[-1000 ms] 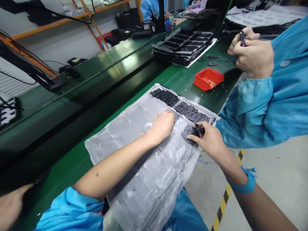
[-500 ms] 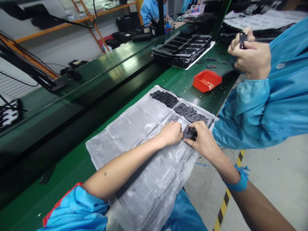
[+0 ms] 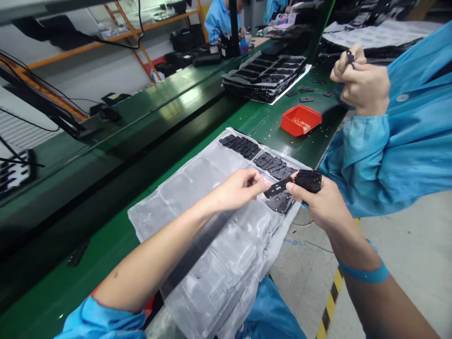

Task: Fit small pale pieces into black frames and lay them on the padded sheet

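Note:
My right hand [image 3: 326, 202] grips a stack of thin black plates [image 3: 308, 181] above the near right side of a translucent tray [image 3: 197, 176]. One flat black plate with slots [image 3: 278, 188] sticks out from the stack toward the left. Its left end is pinched between the thumb and fingers of my left hand [image 3: 243, 188]. Beneath it, several black plates [image 3: 278, 202] lie overlapped in a tray compartment. Two far compartments hold rows of similar plates, a left row [image 3: 240, 146] and a right row [image 3: 273, 165].
A red bin [image 3: 301, 120] with small pale bits stands beyond the tray. Farther back is a pile of loaded trays [image 3: 264, 77] on the green bench [image 3: 190, 127]. At right, a co-worker's hands [image 3: 367, 80] hold a small black part. Loose plates [image 3: 306, 99] lie near them.
My right hand has risen off the tray to the right with the plate stack. My left hand has lifted and now pinches one plate. More plates show in the near right compartment.

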`<state>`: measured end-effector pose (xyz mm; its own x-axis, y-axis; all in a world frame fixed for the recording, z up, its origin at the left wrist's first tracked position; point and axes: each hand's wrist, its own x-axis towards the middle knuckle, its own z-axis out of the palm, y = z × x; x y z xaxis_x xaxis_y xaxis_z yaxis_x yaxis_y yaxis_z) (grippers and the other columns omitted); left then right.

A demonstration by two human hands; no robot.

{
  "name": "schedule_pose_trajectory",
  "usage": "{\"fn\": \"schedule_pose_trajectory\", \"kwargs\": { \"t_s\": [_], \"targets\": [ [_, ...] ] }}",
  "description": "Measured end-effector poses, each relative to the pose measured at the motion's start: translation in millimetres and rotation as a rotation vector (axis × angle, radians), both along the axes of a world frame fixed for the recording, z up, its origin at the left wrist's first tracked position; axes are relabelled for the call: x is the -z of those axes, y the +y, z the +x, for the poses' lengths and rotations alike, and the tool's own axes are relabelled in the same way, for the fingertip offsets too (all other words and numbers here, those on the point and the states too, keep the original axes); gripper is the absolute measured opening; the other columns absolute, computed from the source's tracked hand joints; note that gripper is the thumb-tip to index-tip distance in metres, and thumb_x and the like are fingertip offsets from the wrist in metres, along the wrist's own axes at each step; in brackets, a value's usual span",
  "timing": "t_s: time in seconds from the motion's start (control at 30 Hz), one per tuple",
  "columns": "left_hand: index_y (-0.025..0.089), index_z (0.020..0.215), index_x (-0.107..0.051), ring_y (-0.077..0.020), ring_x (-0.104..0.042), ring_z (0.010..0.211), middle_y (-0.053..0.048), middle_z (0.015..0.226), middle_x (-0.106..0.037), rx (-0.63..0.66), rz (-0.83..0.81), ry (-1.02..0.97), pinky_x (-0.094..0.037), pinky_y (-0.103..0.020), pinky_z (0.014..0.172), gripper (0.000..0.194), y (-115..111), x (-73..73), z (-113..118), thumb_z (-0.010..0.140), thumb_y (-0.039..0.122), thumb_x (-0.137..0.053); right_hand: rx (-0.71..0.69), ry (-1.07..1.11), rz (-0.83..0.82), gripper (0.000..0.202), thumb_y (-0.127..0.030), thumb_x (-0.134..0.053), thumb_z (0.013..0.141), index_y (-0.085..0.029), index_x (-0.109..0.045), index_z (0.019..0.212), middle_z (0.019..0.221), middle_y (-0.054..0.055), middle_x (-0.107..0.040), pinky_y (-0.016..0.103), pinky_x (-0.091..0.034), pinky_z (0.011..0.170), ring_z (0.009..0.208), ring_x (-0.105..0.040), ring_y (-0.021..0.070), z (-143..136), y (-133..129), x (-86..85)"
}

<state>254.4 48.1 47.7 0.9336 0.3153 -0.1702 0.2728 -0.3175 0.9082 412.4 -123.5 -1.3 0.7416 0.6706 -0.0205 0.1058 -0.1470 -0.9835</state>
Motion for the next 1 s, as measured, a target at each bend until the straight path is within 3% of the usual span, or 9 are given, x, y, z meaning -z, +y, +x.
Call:
{"fn": "schedule_pose_trajectory", "kwargs": {
  "t_s": [0.07,0.17,0.4,0.6,0.87,1.0],
  "targets": [
    [0.016,0.085,-0.063,-0.0121,-0.06,0.068,-0.002,0.078,-0.067,0.049,-0.194,0.008,-0.044,-0.025,0.063,0.026,6.7,-3.4,-6.1,0.099,0.037,-0.06,-0.025,0.009,-0.004,0.038,-0.044,-0.089,0.069,-0.02,-0.073,0.094,0.071,-0.002,-0.065,0.032,-0.049,0.062,0.061,-0.057,0.0152,-1.6,-1.5,-12.2],
    [0.015,0.084,-0.066,-0.0093,-0.06,0.065,-0.002,0.08,-0.069,0.126,-0.376,0.045,-0.042,-0.022,0.061,0.022,11.3,-3.9,-13.2,0.095,0.034,-0.068,-0.062,-0.023,-0.061,0.038,-0.045,-0.09,0.068,-0.02,-0.074,0.092,0.069,-0.002,-0.064,0.031,-0.047,0.055,0.058,-0.055,0.0154,-6.3,-3.3,-27.6],
    [0.013,0.088,-0.072,-0.0101,-0.067,0.067,-0.007,0.085,-0.077,0.181,-0.593,0.067,-0.046,-0.021,0.06,0.022,12.1,1.3,-29.5,0.093,0.035,-0.076,-0.092,-0.036,-0.136,0.038,-0.048,-0.087,0.068,-0.022,-0.078,0.094,0.077,0.003,-0.075,0.032,-0.051,0.05,0.058,-0.062,0.0187,-18.2,-1.4,-38.6],
    [0.013,0.085,-0.075,-0.0128,-0.072,0.07,-0.011,0.09,-0.082,0.175,-0.617,0.114,-0.048,-0.021,0.058,0.029,18.1,4.4,-40.0,0.089,0.041,-0.081,-0.212,-0.111,-0.121,0.028,-0.046,-0.085,0.069,-0.023,-0.079,0.083,0.082,0.004,-0.079,0.037,-0.058,0.066,0.073,-0.07,0.0242,-19.5,5.0,-45.1],
    [0.015,0.079,-0.074,-0.0117,-0.071,0.064,-0.006,0.078,-0.08,0.123,-0.524,0.151,-0.046,-0.019,0.054,0.008,12.8,1.2,-42.3,0.079,0.023,-0.074,-0.264,-0.125,-0.113,0.029,-0.048,-0.087,0.071,-0.022,-0.078,0.081,0.08,0.004,-0.079,0.035,-0.059,0.064,0.073,-0.071,0.0241,-26.0,10.1,-45.5],
    [0.015,0.074,-0.071,-0.0112,-0.068,0.06,-0.004,0.074,-0.078,0.094,-0.467,0.172,-0.043,-0.019,0.051,0.007,8.1,1.0,-42.2,0.072,0.02,-0.068,-0.273,-0.161,-0.129,0.023,-0.044,-0.084,0.072,-0.023,-0.077,0.076,0.074,0.002,-0.076,0.033,-0.056,0.059,0.068,-0.069,0.0228,-29.1,10.8,-47.6]
  ]
}}
